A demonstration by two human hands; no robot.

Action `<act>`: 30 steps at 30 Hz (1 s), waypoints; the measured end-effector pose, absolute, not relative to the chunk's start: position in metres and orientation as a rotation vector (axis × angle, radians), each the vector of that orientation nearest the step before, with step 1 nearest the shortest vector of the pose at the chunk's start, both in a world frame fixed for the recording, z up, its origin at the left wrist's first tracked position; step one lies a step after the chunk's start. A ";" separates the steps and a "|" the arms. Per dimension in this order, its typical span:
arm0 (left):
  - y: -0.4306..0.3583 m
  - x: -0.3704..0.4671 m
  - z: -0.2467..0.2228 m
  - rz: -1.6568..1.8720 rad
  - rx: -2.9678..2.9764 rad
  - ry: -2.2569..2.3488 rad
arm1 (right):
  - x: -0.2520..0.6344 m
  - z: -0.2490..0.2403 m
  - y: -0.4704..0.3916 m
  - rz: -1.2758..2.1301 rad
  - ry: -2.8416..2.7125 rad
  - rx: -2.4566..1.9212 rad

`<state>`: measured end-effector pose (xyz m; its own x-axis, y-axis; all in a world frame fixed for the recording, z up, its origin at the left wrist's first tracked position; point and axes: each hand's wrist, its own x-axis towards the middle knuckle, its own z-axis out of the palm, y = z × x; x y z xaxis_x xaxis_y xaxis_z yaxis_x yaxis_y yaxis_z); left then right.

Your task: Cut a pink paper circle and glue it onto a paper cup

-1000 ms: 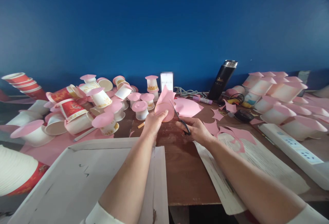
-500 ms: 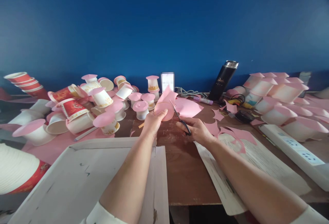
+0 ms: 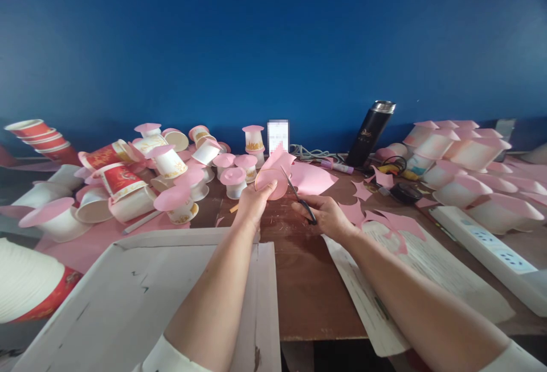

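My left hand [image 3: 253, 204] pinches a piece of pink paper [image 3: 277, 162] with a round outline on its lower part, thumb on top. Black-handled scissors [image 3: 306, 208] are held in my right hand [image 3: 327, 216], their blades against the right side of that paper. Behind it lies another pink sheet [image 3: 314, 179] on the brown table [image 3: 316, 292]. Pink offcuts [image 3: 363, 191] are scattered right of the scissors. Paper cups topped with pink paper [image 3: 233, 183] stand just left of my left hand.
Piles of cups [image 3: 123, 181] fill the left side, with more pink-topped cups [image 3: 465, 181] at the right. A black flask [image 3: 371, 134] leans near the blue wall. A white box [image 3: 128, 303], printed sheet [image 3: 427, 269] and power strip [image 3: 491, 252] lie nearer.
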<state>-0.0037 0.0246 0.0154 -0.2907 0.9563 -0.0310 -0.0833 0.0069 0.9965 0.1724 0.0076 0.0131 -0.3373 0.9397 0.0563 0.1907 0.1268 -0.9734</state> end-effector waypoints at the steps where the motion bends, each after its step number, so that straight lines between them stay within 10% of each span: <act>1: 0.025 -0.004 0.015 1.445 0.978 1.365 | 0.172 0.013 0.008 1.278 -1.651 -1.112; 30: 0.027 0.001 0.007 1.426 0.914 1.191 | 0.170 0.015 0.004 1.271 -1.573 -1.159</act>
